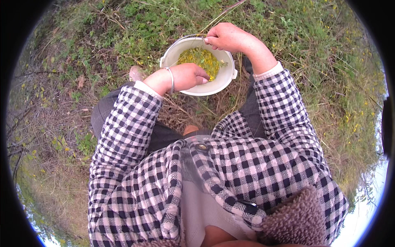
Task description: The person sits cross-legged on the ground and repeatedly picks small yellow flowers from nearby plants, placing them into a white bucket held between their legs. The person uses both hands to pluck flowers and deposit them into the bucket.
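A white plastic bucket (224,77) with a wire handle stands on the grass before me, and small yellow flowers (197,58) lie inside it. Over the bucket's near left part is my left hand (189,77), a pale bracelet at its wrist, its fingertips close to the flowers. At the bucket's far right rim, my right hand (226,37) has thumb and fingers pinched together on a thin plant stem (209,24). A green sprig shows below it, over the flowers. Whether my left fingers hold anything is too small to tell.
Grass and low weeds (135,34) surround the bucket, with dry stalks (176,111) between it and my body. My bent legs flank it, a shoe (136,73) showing at the left. Bare twigs (18,148) stand at the far left, and yellow-flowered plants (348,117) at the right.
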The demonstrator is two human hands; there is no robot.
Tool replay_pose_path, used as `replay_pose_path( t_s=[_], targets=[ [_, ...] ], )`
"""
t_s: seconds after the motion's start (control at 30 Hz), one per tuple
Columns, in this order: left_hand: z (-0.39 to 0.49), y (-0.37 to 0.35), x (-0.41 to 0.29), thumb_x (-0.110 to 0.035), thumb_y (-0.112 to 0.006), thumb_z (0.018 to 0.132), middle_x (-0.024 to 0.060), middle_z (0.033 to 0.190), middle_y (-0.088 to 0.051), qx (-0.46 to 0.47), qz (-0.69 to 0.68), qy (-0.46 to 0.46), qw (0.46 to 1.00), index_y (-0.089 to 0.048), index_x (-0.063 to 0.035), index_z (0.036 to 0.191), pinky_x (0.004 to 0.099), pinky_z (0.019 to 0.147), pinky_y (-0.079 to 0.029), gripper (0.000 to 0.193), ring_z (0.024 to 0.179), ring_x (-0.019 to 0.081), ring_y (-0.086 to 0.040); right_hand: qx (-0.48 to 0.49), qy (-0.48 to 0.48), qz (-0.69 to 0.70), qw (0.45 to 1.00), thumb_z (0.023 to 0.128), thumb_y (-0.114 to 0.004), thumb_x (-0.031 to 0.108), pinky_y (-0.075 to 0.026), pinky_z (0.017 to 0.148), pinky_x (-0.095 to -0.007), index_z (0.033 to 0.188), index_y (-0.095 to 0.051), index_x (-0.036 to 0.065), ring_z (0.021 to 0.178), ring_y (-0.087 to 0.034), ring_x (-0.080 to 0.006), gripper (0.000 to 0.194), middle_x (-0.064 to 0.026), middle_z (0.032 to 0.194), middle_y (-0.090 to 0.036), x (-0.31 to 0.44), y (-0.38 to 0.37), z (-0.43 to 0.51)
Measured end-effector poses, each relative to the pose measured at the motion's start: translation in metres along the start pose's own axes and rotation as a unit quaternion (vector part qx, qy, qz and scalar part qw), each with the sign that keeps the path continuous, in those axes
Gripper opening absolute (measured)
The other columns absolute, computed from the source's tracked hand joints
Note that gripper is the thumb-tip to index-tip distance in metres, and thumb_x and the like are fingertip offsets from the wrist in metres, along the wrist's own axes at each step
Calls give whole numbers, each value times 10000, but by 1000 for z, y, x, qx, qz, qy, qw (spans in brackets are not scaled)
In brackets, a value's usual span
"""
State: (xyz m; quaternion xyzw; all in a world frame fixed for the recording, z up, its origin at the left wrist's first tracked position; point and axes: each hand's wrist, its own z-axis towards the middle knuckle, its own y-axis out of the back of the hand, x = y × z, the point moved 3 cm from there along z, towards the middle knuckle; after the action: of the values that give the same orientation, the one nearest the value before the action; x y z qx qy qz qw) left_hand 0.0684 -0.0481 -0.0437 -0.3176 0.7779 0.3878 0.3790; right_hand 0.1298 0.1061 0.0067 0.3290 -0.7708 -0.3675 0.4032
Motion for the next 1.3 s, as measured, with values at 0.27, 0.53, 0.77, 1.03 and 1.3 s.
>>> replay_pose_path(
  t_s=[0.27,0.53,0.77,1.03,1.3],
  targets=[
    [-11,41,8,-180,-480,950,77,1126,-641,-264,-32,-3,964,-588,-77,1222,291,943,-432,311,1054,159,-579,146,-126,-79,978,896,-545,351,-459,891,-372,1041,-677,85,966,-625,-277,331,-166,1024,-658,-54,-108,58],
    [-25,54,11,-205,-534,921,76,1121,-644,-411,-132,-40,901,-603,-54,1193,283,924,-442,318,1044,156,-595,68,-153,335,927,903,-564,393,-333,1035,-400,1303,-525,113,1256,-425,-260,490,-133,1346,-491,-74,-158,47],
    [-32,55,20,-135,-562,891,15,895,-648,-429,-293,-17,855,-603,9,1127,250,696,-478,280,773,98,-575,-3,-145,294,945,877,-628,306,-446,888,-323,1186,-612,47,1019,-576,-183,403,-105,1113,-633,-59,-136,19],
    [-31,47,7,-239,-538,936,54,1032,-650,-398,-242,-56,883,-605,-31,1150,212,804,-479,306,932,91,-616,-126,-60,379,915,866,-631,115,-472,761,-232,1069,-644,19,838,-585,-67,225,-10,949,-657,-47,-63,-53],
    [6,17,7,-526,-522,901,75,1095,-614,-264,-348,51,898,-574,-37,1172,265,861,-473,561,980,140,-595,-166,-10,284,944,846,-657,138,-501,758,-242,1047,-662,24,817,-625,-86,231,-42,913,-687,-35,-45,-39]
  ],
)
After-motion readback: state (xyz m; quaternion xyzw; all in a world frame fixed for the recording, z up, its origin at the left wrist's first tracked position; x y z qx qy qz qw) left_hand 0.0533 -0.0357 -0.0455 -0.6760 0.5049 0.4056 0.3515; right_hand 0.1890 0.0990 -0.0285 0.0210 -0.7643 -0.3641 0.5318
